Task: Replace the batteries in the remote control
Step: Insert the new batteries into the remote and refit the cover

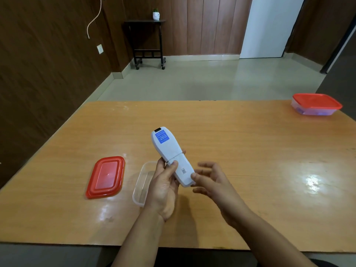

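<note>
Remote control (pixel 172 153), white plastic, held back-up above the bench (pixel 250 151), near its front edge.

We hold it in the left hand (pixel 163 187), fingers wrapped round the lower body and the thumb laid on the seam where the battery cover (pixel 183 170) begins; the right hand (pixel 212 182) is spread, with only a fingertip touching the cover's lower end. We judge it light, rigid and smooth enough to slip, so grip the narrow waist and push the cover with a thumb; its thin catch looks breakable. An uncovered clear tub (pixel 141 186) stands just left of the hand, its red lid (pixel 106 177) beside it; a lidded tub (pixel 316 106) sits at the far right corner.
</note>
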